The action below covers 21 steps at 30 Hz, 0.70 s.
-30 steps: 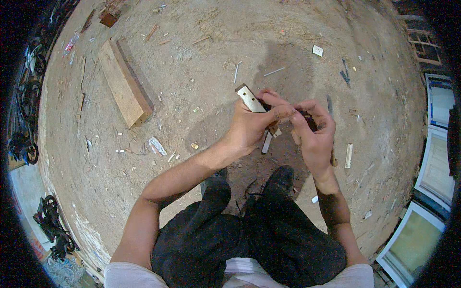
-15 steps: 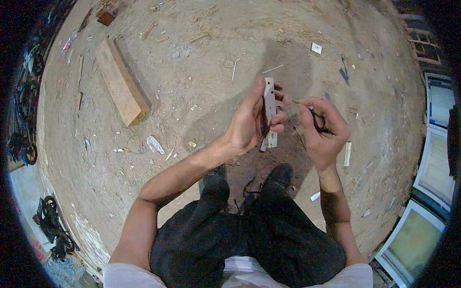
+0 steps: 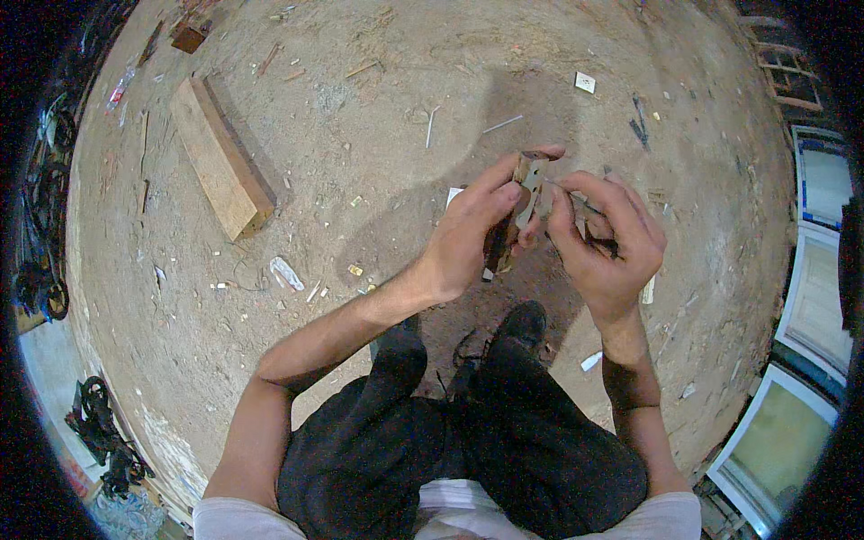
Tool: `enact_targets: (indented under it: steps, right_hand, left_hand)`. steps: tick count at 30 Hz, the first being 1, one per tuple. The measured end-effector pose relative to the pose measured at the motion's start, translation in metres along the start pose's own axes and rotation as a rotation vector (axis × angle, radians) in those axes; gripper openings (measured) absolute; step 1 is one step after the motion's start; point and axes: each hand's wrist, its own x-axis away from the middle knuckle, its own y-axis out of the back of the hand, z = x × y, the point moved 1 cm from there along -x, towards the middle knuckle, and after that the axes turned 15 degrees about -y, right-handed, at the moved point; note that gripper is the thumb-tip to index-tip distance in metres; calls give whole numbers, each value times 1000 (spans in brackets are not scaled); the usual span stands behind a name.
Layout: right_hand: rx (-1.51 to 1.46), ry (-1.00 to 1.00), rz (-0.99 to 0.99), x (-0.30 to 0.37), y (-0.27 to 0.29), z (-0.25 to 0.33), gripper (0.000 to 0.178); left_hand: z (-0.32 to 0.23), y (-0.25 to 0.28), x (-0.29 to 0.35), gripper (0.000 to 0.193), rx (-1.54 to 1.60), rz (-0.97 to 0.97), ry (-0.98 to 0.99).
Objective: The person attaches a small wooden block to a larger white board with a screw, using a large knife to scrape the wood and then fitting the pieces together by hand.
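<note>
My left hand is closed around a flat pale metal plate with holes, held tilted in front of me. A dark part and a small pale end show below the plate, partly hidden by my fingers. Close on its right, my right hand has thumb and forefinger pinched at the plate's edge. A thin dark object lies in the curl of its fingers. Its kind is not clear, and its tip is hard to make out against the plate.
On the dirt floor a squared timber block lies to the left. Scraps, a white square plate and a dark tool-like object are scattered about. Framed panes line the right side; dark cables lie at the left.
My left hand has moved slightly right and turned the metal plate to a tilt. The gap has closed, with my right fingertips now at the plate's edge.
</note>
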Motion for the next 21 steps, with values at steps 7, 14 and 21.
enact_targets:
  steps: [7, 14, 21]
  right_hand:
    - [35, 27, -10, -1, 1, 0, 21]
    - [14, -33, 8, 0, 1, 2, 21]
    - [0, -12, 27, -3, -1, 1, 19]
  left_hand:
    - [9, 3, 2, 44, -41, 18, -59]
    - [10, 4, 2, 43, -31, 30, -62]
    - [8, 3, 3, 46, -9, 19, -94]
